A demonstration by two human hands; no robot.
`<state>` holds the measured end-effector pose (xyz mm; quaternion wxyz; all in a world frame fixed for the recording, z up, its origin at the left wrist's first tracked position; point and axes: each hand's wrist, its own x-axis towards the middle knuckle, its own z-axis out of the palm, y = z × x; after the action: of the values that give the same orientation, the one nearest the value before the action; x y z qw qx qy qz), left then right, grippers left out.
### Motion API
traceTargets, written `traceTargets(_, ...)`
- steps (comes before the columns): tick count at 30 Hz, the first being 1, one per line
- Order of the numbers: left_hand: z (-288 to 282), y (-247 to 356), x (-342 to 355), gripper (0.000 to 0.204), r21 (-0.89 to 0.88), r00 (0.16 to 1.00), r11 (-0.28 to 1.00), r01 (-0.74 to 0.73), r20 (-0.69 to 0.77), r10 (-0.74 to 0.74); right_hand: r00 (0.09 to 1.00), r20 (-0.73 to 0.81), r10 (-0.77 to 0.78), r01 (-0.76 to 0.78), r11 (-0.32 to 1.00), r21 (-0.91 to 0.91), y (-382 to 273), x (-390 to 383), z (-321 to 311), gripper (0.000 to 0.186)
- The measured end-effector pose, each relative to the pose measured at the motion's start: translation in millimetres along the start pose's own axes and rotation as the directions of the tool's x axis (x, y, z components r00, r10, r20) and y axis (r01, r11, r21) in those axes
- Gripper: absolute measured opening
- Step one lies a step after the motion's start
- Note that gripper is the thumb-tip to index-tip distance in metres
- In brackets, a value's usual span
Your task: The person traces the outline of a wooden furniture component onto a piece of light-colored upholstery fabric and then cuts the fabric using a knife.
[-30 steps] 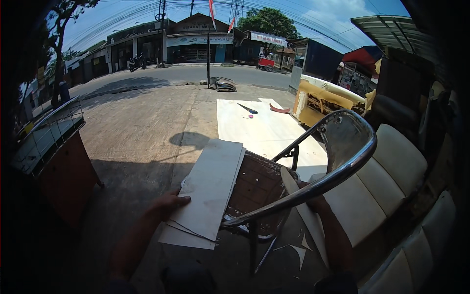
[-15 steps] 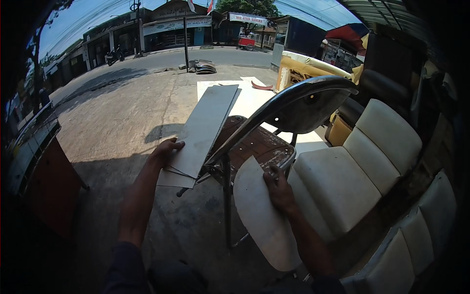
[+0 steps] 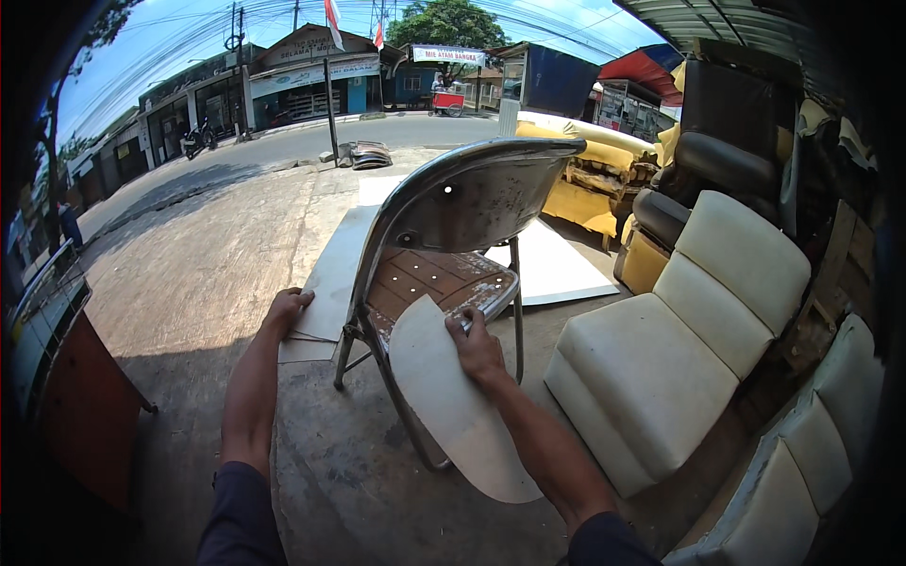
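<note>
My left hand (image 3: 288,309) is closed on the edge of a few flat white boards (image 3: 330,278), thumb on top. The boards extend away from me, partly hidden behind a bare metal chair (image 3: 477,193) with a scuffed brown seat (image 3: 429,283). My right hand (image 3: 477,349) grips a rounded white panel (image 3: 448,396) by its right edge. This panel hangs tilted in front of the chair, covering part of its seat and legs. The right fingers are close to the seat's front edge; whether they touch it, I cannot tell.
White padded seats (image 3: 661,340) stand on the right, with yellow foam furniture (image 3: 585,189) and dark cushions (image 3: 722,165) behind. A white sheet (image 3: 557,269) lies on the ground beyond the chair. At the left stands a brown-sided table (image 3: 90,387). A pole (image 3: 330,113) rises near the road.
The chair has shifted left in view and stands more upright, now covering more of the boards. Both hands keep their boards, and the right hand with the rounded panel appears further left.
</note>
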<state>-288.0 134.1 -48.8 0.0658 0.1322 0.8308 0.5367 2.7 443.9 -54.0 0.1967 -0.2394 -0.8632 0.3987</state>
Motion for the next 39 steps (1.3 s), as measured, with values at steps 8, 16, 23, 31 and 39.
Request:
traceTargets(8,-97,-32,-91,0.042,0.059,0.961,0.989,-0.134,-0.238,0.144,0.997,-0.068,-0.036,0.021,0.977,-0.21,63,-66,-66,0.068)
traceTargets(16,-176,-122,-300,0.028,0.109,0.952,0.993,0.042,0.298,-0.073,0.736,-0.469,0.488,-0.472,0.867,0.162,237,-239,-222,0.067)
traceTargets(23,70,-164,-316,0.025,0.392,0.64,0.92,-0.003,0.707,-0.299,0.543,-0.551,0.634,-0.233,0.744,0.626,247,-310,-219,0.051)
traceTargets(31,208,-207,-316,0.039,0.225,0.889,0.93,-0.292,0.421,0.177,0.659,-0.015,0.752,-0.368,0.339,0.866,258,-341,-84,0.043)
traceTargets(39,189,-210,-375,0.056,-0.061,0.797,0.869,0.491,0.435,-0.42,0.547,0.242,0.802,-0.394,-0.009,0.919,290,-363,45,0.053)
